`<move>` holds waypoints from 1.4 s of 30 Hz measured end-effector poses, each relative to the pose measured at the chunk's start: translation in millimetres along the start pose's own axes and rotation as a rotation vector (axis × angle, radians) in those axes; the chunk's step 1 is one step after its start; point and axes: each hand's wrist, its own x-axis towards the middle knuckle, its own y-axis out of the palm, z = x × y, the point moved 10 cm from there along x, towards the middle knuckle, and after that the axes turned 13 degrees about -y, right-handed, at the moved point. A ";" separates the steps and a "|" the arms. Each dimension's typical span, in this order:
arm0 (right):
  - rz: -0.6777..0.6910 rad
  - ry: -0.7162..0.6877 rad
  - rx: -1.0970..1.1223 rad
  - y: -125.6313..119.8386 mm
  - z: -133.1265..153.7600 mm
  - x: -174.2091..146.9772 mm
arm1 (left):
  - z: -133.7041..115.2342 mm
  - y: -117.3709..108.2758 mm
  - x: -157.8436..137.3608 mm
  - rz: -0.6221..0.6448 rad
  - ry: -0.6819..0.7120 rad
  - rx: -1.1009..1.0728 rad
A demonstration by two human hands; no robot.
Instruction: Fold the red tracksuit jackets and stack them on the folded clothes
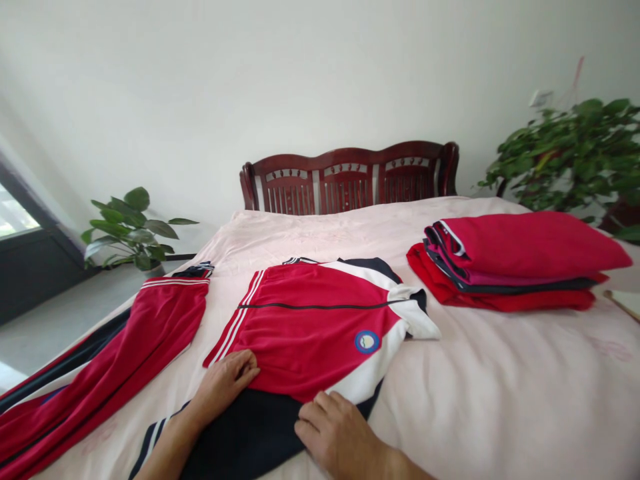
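A red, white and navy zip jacket (310, 327) lies flat on the bed, its white collar toward the right and its striped hem toward the left. A round blue badge (367, 342) sits on its chest. My left hand (230, 380) is closed on the jacket's near side by the hem, fingers curled down. Farther right, my right hand (333, 427) grips the fabric where the body meets the navy sleeve (250, 430). That sleeve spreads toward me, partly under my left forearm. The fingertips of both hands are partly hidden.
Red and navy striped-waist trousers (170, 313) lie along the left side of the bed. A stack of folded clothes (520, 260) stands at the right on the pink sheet (480, 387). Beyond are a wooden chair back (345, 180) and potted plants (133, 230) at both sides.
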 end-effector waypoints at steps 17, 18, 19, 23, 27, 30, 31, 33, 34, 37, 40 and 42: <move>-0.817 0.431 0.879 -107.5 -68.7 -38.9 | 8.8 5.5 4.2 0.034 -0.034 -0.042; -0.894 0.535 0.974 -107.4 -79.9 -44.8 | 8.7 5.6 4.2 0.032 -0.035 -0.039; -0.954 0.610 1.048 -106.8 -89.3 -48.4 | 8.4 5.3 3.9 0.028 -0.035 -0.036; -0.919 0.764 1.190 -86.5 -120.2 -47.8 | 5.9 3.8 2.4 0.018 -0.037 -0.026; -0.603 0.881 1.031 -42.0 -146.8 -57.8 | 4.6 2.8 1.2 0.009 -0.045 -0.020; -0.479 0.813 0.849 -30.4 -158.2 -64.2 | 3.3 2.2 0.2 0.000 -0.035 -0.019; -0.465 0.801 0.787 -31.4 -161.2 -67.0 | 2.7 2.0 -0.1 -0.003 -0.030 -0.019; -0.429 0.795 0.622 -38.9 -166.3 -72.7 | 1.9 1.8 -0.6 -0.006 -0.025 -0.018; -0.391 0.788 0.522 -43.7 -167.9 -74.4 | 1.8 1.9 -0.7 -0.006 -0.026 -0.018; -0.214 0.713 0.271 -50.4 -167.7 -72.2 | 2.4 1.6 -0.6 -0.010 -0.036 -0.020; -0.094 0.672 0.162 -47.6 -168.4 -72.2 | 2.7 1.4 -0.1 -0.014 -0.038 -0.023; -0.061 0.684 0.129 -45.6 -170.6 -74.4 | 2.5 1.4 0.2 -0.015 -0.032 -0.021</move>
